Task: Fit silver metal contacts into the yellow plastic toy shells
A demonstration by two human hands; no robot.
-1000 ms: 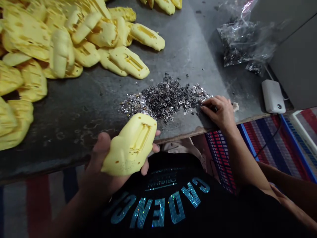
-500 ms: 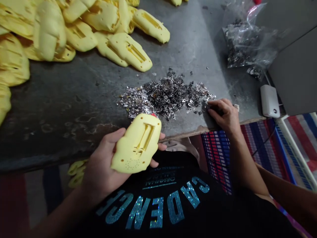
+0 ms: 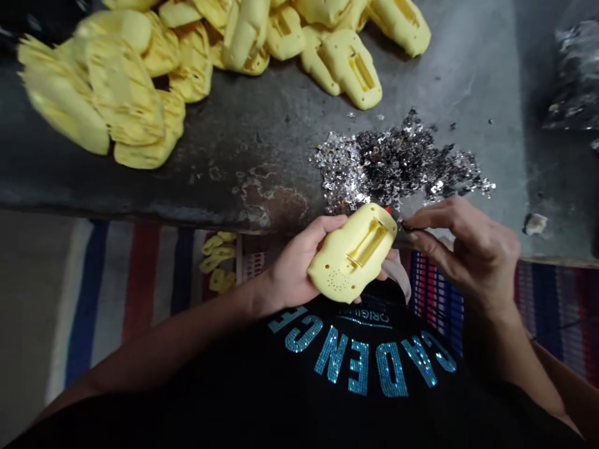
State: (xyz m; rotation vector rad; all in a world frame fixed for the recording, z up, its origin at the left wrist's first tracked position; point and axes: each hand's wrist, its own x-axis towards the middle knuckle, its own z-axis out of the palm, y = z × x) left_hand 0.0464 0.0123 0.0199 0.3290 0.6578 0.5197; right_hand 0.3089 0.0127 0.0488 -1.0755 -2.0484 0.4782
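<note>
The right hand [image 3: 468, 249] has lifted off the table [image 3: 196, 187] edge, where it lay beside the scatter of metal bits [image 3: 397, 162], and come across to the yellow plastic shell [image 3: 350, 255] — that is the fresh change. Now the work sits at the shell itself, not at the scatter. The right thumb and first finger press together on a tiny dark bit [image 3: 406, 226], too small to make out, right by the shell's upper end, at about 2 o'clock on it; the other fingers curl loosely below.

The left hand [image 3: 292, 268] cradles the shell, its fingers wrapped across the back and over the edge. The shell is held just off the table's near edge, above the black shirt [image 3: 360, 368], with its slotted face up and a red speck [image 3: 387, 211] at the tip.

The metal bits lie at 12 o'clock, just beyond the shell. A heap of yellow shells [image 3: 126, 93] sits at 10 o'clock, a plastic bag [image 3: 578, 75] at 2 o'clock, and a pale lump [image 3: 535, 224] at 3 o'clock — near the table's edge. Below that edge, at 9 o'clock, lies a striped mat [image 3: 126, 293].
</note>
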